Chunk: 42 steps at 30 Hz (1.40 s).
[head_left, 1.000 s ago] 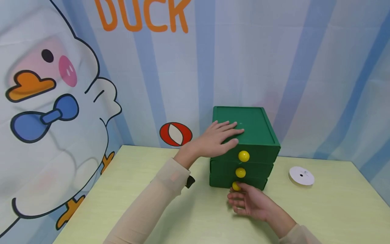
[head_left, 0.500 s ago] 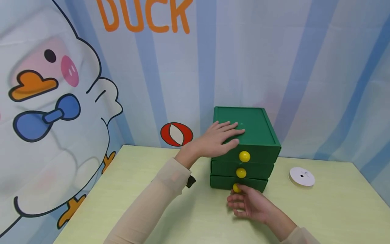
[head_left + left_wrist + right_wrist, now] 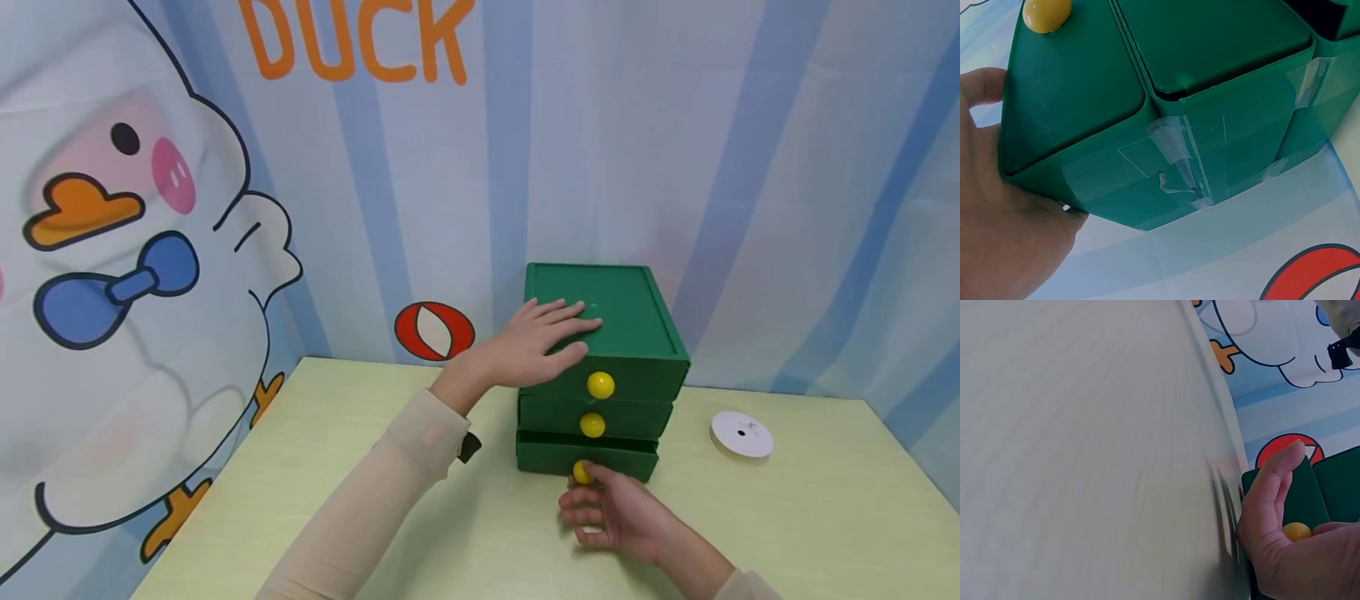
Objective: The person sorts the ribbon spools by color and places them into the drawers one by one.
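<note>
A green cabinet (image 3: 607, 308) of three stacked drawers, each with a yellow knob, stands at the back of the table. My left hand (image 3: 528, 343) rests on its top near the left side, fingers spread and straight; the left wrist view shows the hand (image 3: 1010, 206) against the cabinet's edge. My right hand (image 3: 622, 508) pinches the yellow knob (image 3: 582, 472) of the bottom drawer (image 3: 543, 454), which is slightly pulled out with a dark gap above its front. The middle knob (image 3: 592, 425) and top knob (image 3: 601, 385) are untouched. The drawer's inside is hidden.
A white round disc (image 3: 742, 434) lies on the table (image 3: 795, 500) right of the cabinet. Behind stands a striped blue and white cloth backdrop (image 3: 600, 125) with a printed duck and a red oval. A black band shows at my left wrist.
The bottom drawer has slid a little outward toward me, and my right hand has moved with its knob. My left hand has stayed on the cabinet's top.
</note>
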Tool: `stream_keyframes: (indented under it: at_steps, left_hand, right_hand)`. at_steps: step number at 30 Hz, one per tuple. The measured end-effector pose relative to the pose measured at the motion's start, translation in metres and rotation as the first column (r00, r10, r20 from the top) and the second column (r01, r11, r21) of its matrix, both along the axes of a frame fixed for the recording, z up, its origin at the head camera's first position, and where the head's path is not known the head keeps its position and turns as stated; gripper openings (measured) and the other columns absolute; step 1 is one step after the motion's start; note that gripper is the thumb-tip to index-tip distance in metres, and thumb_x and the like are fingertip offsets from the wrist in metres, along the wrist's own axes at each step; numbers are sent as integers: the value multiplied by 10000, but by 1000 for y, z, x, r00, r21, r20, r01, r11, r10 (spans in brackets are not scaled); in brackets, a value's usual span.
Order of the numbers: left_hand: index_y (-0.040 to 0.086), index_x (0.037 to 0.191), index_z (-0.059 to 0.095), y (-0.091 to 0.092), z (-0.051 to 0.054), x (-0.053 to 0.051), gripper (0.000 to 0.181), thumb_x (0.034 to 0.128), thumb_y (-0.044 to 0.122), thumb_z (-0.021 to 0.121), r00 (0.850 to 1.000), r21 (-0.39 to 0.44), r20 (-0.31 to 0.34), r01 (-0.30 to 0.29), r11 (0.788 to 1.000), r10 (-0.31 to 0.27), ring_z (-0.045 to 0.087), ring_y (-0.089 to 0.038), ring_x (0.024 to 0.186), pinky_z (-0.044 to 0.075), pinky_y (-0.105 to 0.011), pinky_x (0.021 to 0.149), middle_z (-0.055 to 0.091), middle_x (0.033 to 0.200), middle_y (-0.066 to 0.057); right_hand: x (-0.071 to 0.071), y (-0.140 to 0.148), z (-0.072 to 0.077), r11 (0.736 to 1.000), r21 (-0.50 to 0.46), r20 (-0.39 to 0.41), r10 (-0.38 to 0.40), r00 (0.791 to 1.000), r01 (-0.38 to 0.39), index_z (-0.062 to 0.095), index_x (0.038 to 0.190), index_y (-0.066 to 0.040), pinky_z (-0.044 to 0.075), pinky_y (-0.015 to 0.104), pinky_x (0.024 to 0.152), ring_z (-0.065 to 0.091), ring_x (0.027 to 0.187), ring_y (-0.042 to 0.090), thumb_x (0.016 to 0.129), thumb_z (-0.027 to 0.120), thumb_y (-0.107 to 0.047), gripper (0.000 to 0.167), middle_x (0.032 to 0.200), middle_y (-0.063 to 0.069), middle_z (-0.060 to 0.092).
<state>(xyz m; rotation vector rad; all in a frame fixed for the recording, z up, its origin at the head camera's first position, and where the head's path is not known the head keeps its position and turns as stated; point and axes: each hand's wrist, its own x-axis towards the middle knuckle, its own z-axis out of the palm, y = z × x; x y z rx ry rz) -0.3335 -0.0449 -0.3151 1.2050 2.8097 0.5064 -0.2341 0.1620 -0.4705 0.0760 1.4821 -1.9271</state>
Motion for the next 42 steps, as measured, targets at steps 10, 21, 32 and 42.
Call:
stream_keyframes:
  at_steps: [10,21,32,42]
  left_hand:
    - [235,1668,380,0,0,0,550,1149,417,392,1000,6,2,8,1000,-8,109,-258,1657,-58,-475,1331,206,1774,-36]
    - [228,1669,378,0,-1,0,552,1149,411,399,1000,16,11,13,1000,-14,105,-264,1657,-63,-479,1330,203,1774,-41]
    - [218,1664,389,4,-2,1,554,1144,408,411,1000,11,12,17,1000,-17,112,-276,1656,-52,-488,1331,213,1771,-49]
    - [204,1665,388,0,-1,-1,553,1146,391,422,999,43,24,27,999,-29,106,-279,1656,-70,-491,1327,210,1772,-60]
  right_hand:
    - [12,4,-1,999,25,2,35,999,-35,517,1266,-51,617,317,789,741,929,173,1166,315,-354,378,1043,31,759]
    - [28,6,-1,996,26,42,88,995,-89,448,1344,-18,625,309,820,758,963,212,1180,279,-317,380,1089,63,770]
    - [47,7,-6,998,14,83,63,995,-65,412,1340,-13,622,265,810,768,941,205,1186,262,-373,420,1073,77,767]
    - [60,1,-5,993,95,74,66,995,-73,386,1343,20,622,302,850,761,902,197,1184,248,-372,444,1023,70,753]
